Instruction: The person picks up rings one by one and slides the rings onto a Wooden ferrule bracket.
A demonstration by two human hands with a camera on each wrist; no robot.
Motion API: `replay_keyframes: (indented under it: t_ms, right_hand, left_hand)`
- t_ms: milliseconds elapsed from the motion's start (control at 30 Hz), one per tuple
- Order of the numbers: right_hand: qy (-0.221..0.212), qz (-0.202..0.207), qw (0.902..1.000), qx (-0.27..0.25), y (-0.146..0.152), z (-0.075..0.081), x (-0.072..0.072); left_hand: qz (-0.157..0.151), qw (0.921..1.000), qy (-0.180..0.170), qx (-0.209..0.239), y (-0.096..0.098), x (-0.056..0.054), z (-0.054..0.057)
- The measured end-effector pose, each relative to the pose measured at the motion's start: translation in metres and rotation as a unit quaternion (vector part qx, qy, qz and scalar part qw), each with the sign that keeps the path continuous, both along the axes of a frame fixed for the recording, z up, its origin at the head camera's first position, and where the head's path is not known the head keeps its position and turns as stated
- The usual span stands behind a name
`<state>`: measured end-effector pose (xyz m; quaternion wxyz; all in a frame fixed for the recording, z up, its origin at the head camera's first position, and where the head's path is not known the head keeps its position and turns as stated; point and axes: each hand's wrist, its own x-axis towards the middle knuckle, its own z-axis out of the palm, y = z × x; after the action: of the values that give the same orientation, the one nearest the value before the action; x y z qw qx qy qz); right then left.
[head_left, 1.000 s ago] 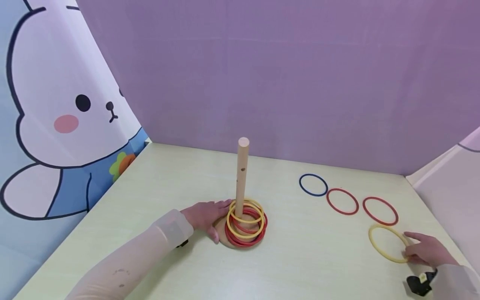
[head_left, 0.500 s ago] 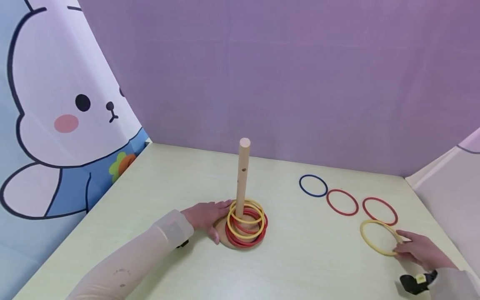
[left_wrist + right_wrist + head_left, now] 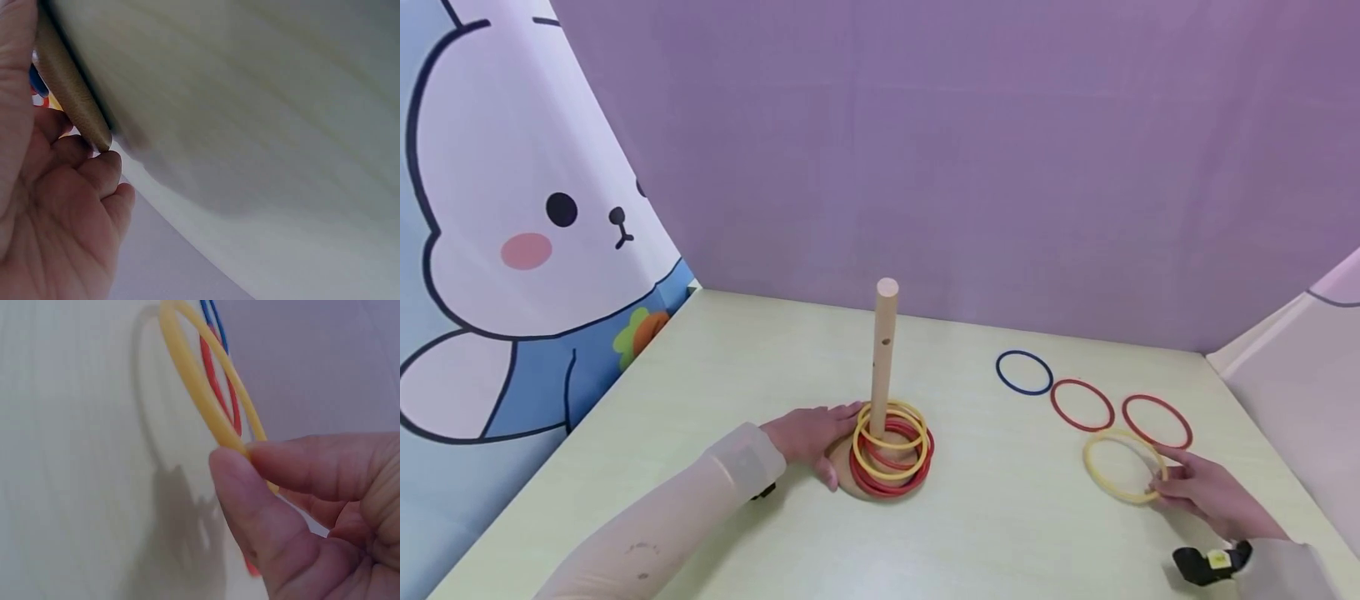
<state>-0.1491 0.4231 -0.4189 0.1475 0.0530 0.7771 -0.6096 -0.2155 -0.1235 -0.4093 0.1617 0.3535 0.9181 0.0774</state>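
A wooden peg (image 3: 882,358) stands upright on a round wooden base (image 3: 842,472). Several red rings (image 3: 889,493) and yellow rings (image 3: 891,477) lie stacked about its foot, some tilted. My left hand (image 3: 808,435) holds the base by its left edge, thumb on the near side; the left wrist view shows bent fingers against the base's rim (image 3: 75,94). Out to the right, my right hand (image 3: 1204,493) pinches a yellow ring (image 3: 1112,493) between thumb and index finger. The right wrist view shows this yellow ring (image 3: 195,381) raised off the table, its shadow beside it.
On the tabletop (image 3: 1000,517), a blue ring (image 3: 998,368), a red ring (image 3: 1052,395) and another red ring (image 3: 1191,433) lie flat at the back right. A purple cloth (image 3: 925,167) rises behind the table. A cartoon-printed cloth (image 3: 490,183) hangs at the left.
My right hand has taken hold of the yellow ring, lifted it from the table and carried it leftward. The left hand and the stand have stayed in place.
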Motion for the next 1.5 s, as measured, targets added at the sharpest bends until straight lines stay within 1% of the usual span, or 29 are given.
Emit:
replay_keyframes:
  t_ms: [67, 133, 233, 333, 433, 533, 667, 733, 767, 933, 1167, 1400, 1500]
  right_hand:
    - [0.011, 0.002, 0.9999, 0.006, -0.007, 0.001, -0.002]
    - [0.028, 0.012, 0.9995, 0.006, -0.016, 0.001, -0.004]
    - [0.046, 0.017, 0.9987, -0.011, -0.030, 0.000, -0.007]
    - [0.052, 0.027, 0.9976, -0.037, -0.043, -0.001, -0.009]
    - [0.062, 0.036, 0.9968, -0.035, -0.055, 0.001, -0.011]
    - [0.075, 0.047, 0.9960, -0.009, -0.066, 0.006, -0.012]
    - [0.075, 0.054, 0.9949, 0.040, -0.083, 0.014, -0.013]
    - [0.077, 0.064, 0.9937, 0.050, -0.091, 0.017, -0.014]
    - [0.077, 0.066, 0.9935, 0.051, -0.095, 0.019, -0.014]
    - [0.091, 0.104, 0.9899, 0.033, -0.113, 0.025, -0.016]
    - [0.074, 0.127, 0.9888, 0.029, -0.145, 0.034, -0.016]
    - [0.095, 0.181, 0.9785, 0.030, -0.168, 0.049, -0.016]
    - [0.095, 0.192, 0.9763, 0.029, -0.175, 0.055, -0.014]
  left_hand:
    - [0.000, 1.0000, 0.001, 0.001, 0.000, -0.001, 0.000]
    - [0.000, 1.0000, 0.002, -0.001, 0.001, -0.001, 0.001]
    - [0.002, 1.0000, 0.002, -0.008, 0.001, -0.002, 0.002]
    - [0.005, 0.9999, 0.001, -0.015, 0.002, -0.002, 0.001]
    - [0.005, 0.9998, 0.004, -0.020, 0.003, -0.001, 0.000]
    - [-0.001, 0.9998, 0.010, -0.020, 0.004, 0.000, -0.001]
    - [-0.012, 0.9995, 0.021, -0.019, 0.004, 0.000, -0.001]
    - [-0.016, 0.9994, 0.024, -0.020, 0.004, -0.001, -0.001]
    - [-0.017, 0.9993, 0.025, -0.021, 0.004, -0.001, -0.001]
    - [-0.015, 0.9995, 0.020, -0.020, 0.006, -0.001, 0.001]
    - [-0.009, 0.9995, 0.013, -0.026, 0.009, -0.003, 0.000]
    - [0.000, 0.9999, -0.010, -0.011, 0.010, -0.004, 0.003]
    - [0.000, 0.9999, -0.015, -0.008, 0.010, -0.005, 0.003]
